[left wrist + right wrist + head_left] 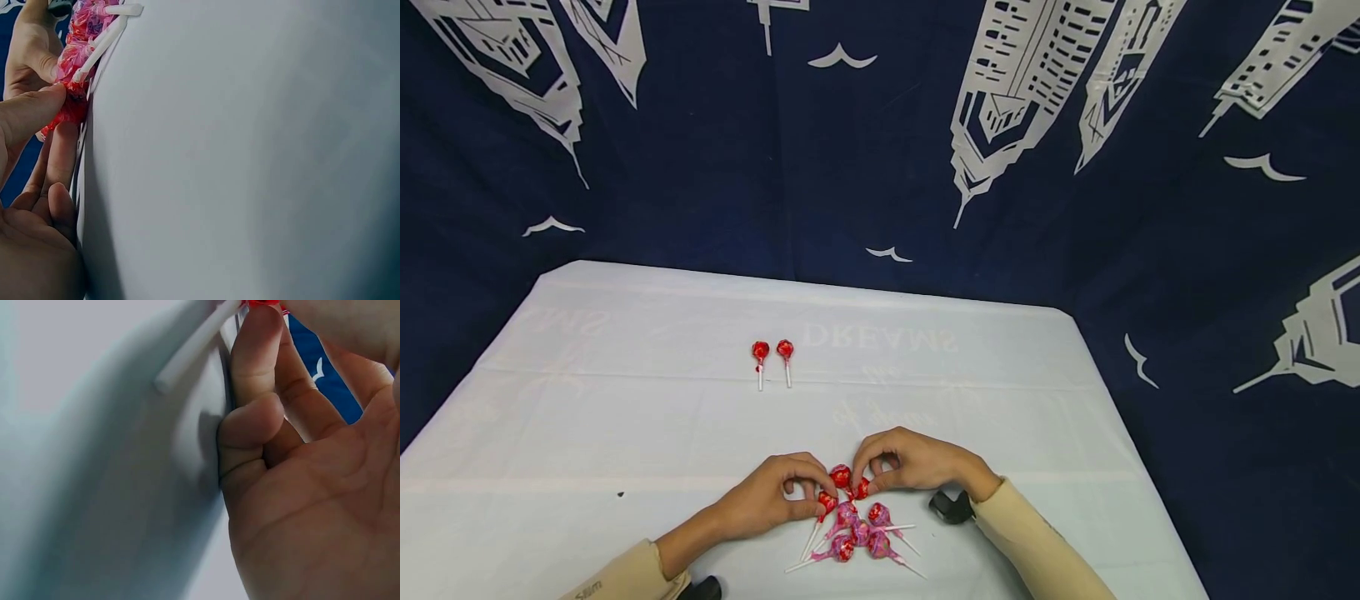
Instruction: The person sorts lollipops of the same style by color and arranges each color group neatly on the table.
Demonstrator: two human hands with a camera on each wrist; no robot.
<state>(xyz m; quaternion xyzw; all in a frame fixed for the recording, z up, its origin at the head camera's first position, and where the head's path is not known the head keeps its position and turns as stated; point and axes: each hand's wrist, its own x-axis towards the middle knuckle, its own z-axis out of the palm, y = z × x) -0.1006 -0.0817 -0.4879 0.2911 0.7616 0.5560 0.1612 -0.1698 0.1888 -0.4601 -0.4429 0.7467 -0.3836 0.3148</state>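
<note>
In the head view my left hand (775,494) pinches a red-wrapped lollipop (827,502) between thumb and fingers, its white stick pointing down and left. Across from it, my right hand (913,461) pinches another red lollipop (861,489) by its head. A third red lollipop (840,476) lies between the two hands. Just below them, several pink-wrapped lollipops (860,532) lie in a tight cluster, sticks pointing outward. In the left wrist view, thumb and fingers press on red wrapper (74,111). The right wrist view catches only a bit of red wrapper (262,302) at the fingertips.
Two red lollipops (761,351) lie side by side farther back on the white-covered table (647,417). A small dark speck (621,494) sits at the left. Dark blue cloth (865,167) with white building prints hangs behind the table. Black wrist devices (951,507) are near both sleeves.
</note>
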